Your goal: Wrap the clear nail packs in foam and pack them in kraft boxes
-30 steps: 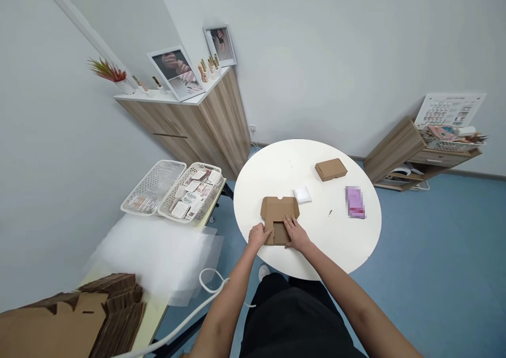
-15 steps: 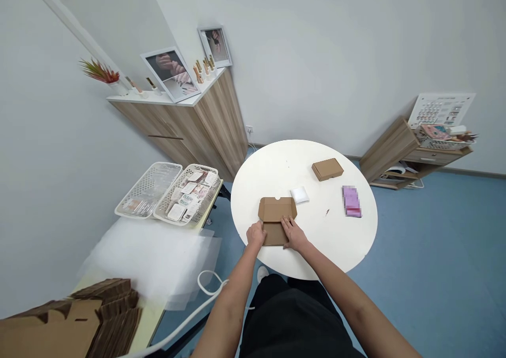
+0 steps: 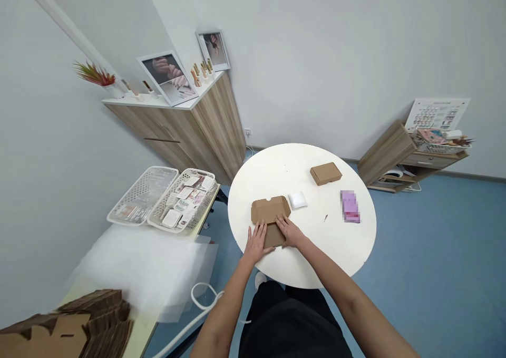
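Note:
A brown cardboard box with its lid flap raised lies at the near left of the round white table. My left hand rests on the box's left side, fingers spread. Across from it, my right hand presses on the right side with its fingers stretched out. Both palms hide parts of the box's side walls. Just beyond the box sits a small white packet. Farther back is a closed brown box, and a purple pixelated item lies to the right.
To the left, a side table holds two white baskets of small packs, translucent sheets and a stack of flat brown cardboard. A white cable loops beside my left arm. Wooden cabinets stand by the wall.
My left hand has changed from gripping the box's left edge to lying spread over it. The box has turned slightly and shifted a little left. My right hand stays at its right side.

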A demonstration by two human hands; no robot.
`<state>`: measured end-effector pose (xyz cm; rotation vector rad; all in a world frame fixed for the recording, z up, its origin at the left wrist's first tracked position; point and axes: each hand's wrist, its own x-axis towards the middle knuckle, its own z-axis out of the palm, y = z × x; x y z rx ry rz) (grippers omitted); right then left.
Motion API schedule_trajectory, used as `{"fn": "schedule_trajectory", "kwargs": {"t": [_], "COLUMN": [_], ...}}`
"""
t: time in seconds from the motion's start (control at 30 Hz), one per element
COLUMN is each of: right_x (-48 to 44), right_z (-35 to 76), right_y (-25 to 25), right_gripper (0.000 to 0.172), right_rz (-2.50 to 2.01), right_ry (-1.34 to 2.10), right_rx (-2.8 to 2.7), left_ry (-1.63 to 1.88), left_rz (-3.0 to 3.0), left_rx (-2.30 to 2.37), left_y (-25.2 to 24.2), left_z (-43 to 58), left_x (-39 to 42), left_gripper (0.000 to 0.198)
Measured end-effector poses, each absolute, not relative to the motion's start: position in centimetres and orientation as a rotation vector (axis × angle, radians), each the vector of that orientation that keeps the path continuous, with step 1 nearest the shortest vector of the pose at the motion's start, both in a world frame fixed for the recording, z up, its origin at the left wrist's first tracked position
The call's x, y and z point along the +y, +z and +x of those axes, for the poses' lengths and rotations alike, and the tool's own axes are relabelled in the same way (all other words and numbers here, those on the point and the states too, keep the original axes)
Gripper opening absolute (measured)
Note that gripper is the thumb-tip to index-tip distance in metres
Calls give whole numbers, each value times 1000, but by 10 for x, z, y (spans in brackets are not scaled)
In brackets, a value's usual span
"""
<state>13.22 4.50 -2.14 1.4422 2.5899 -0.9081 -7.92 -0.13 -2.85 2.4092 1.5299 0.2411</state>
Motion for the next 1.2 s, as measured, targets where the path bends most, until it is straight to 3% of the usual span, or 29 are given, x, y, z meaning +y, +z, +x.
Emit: {"fn": "schedule_trajectory", "kwargs": {"t": [0.07, 0.13, 0.2, 0.27, 0.37, 0.57, 1.03, 1.2], "right_x": [51, 59, 72, 89, 119, 159, 152, 144], "right_z": [134, 140, 151, 166, 187, 199, 168, 181], "right_y": [-16, -11, -8, -8, -13, -29, -17, 8], "right_gripper": [120, 92, 59, 45, 47, 63, 55, 61], "right_rz": [1450, 1585, 1944, 2418, 2803, 2760, 2572, 2858], "right_ry": [-913, -918, -899, -857, -827, -910, -1176, -1265], "right_rx": [2644, 2750, 2781, 2591, 2107, 1618, 1738, 1627], "left_ry": [228, 234, 240, 248, 268, 272, 217, 231], "left_rz": [2353, 2295, 2241, 2198, 2134, 2043, 1994, 1983], "left_rx": [1578, 1621, 1639, 1630, 1624, 1652, 1698, 1697], "left_y": [-33, -36, -37, -38, -38, -34, -33, -31], "left_z": [-80, -82, -85, -87, -87, -82, -73, -72], "left_x": [4, 9, 15, 20, 25, 29, 27, 27], "left_gripper": [94, 96, 98, 101, 104, 105, 113, 111]}}
